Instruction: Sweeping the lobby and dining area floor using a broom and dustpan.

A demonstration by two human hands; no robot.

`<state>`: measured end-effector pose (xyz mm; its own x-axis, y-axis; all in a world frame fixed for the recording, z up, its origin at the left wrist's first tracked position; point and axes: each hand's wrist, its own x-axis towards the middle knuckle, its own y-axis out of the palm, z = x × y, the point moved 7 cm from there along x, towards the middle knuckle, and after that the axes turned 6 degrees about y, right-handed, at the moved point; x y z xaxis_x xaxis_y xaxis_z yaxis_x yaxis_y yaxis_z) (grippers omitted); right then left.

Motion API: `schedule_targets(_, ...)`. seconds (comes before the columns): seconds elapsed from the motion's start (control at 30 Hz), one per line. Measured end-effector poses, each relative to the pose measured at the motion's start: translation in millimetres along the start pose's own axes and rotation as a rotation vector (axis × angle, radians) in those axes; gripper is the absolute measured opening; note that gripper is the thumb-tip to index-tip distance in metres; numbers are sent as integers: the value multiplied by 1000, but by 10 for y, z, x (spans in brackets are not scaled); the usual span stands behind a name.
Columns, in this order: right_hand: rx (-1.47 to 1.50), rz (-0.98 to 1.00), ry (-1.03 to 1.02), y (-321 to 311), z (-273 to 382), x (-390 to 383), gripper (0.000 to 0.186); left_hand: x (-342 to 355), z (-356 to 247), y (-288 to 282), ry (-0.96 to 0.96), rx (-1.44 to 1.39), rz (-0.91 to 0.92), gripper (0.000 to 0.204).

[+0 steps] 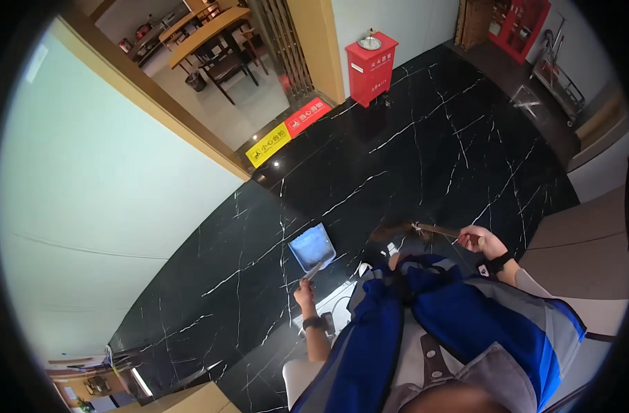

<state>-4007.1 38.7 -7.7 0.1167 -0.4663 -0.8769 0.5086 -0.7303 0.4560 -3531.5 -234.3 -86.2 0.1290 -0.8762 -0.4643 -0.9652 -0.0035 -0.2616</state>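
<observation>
My left hand [303, 294] is closed around the handle of a blue dustpan [312, 246], whose pan is held low over the dark floor ahead of me. To the right, my right hand [473, 239] grips the wooden handle of a hand broom [435, 229]. Its brown bristles [396, 231] point left toward the dustpan, with a gap between the two. The bristles look blurred against the dark floor, so I cannot tell whether they touch it. Any sweepings in the pan are too small to make out.
Black, white-veined floor [369, 158] spreads around me. A red box [371, 69] with a metal dish on top stands by the far wall. Yellow and red floor strips [287, 133] mark a doorway to a wooden table [208, 34]. A trolley [555, 82] stands far right; a brown couch-like block [583, 241] is at right.
</observation>
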Motion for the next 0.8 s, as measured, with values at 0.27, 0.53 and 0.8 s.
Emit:
schedule_targets(0.27,-82,-76,-422,1399,1048,-615,13,847,-489,561,-32,-51,-21,26)
schedule_targets(0.53,-178,12,-527,1637,2270,94,15,1300,-1307,1067,-165,-107,-70,27)
schedule_targets(0.8,-226,-126,-230,1737,2947,1107,17,1833,-1799,1430,-175,21,-12,23)
